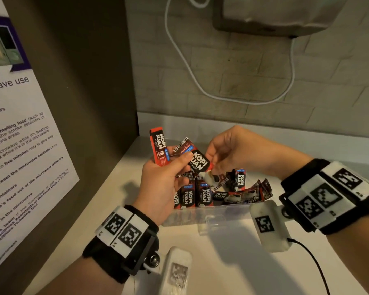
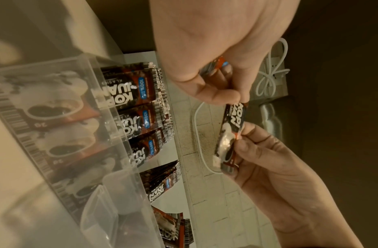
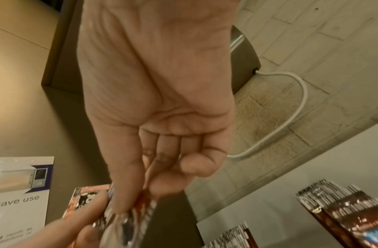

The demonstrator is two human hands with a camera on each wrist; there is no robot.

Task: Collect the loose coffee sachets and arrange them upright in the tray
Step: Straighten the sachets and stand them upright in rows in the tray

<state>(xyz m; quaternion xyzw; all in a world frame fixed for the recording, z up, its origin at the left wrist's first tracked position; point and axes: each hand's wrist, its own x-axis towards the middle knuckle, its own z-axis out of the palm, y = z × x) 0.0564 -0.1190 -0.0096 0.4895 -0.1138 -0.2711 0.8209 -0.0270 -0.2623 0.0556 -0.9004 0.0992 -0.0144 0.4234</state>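
Observation:
My left hand is held above the clear plastic tray and grips a small fan of coffee sachets. Among them are a red one pointing up and a black one in front. My right hand pinches the lower end of that black sachet between thumb and fingers. Both hands hold it at once. Inside the tray, several sachets stand upright at the left. Others lie slanted or flat at the right. The upright row shows through the tray wall.
The tray sits on a white counter in a corner. A brown side panel with a microwave-use poster stands at the left. Behind is a brick wall with a looping white cable and a metal appliance.

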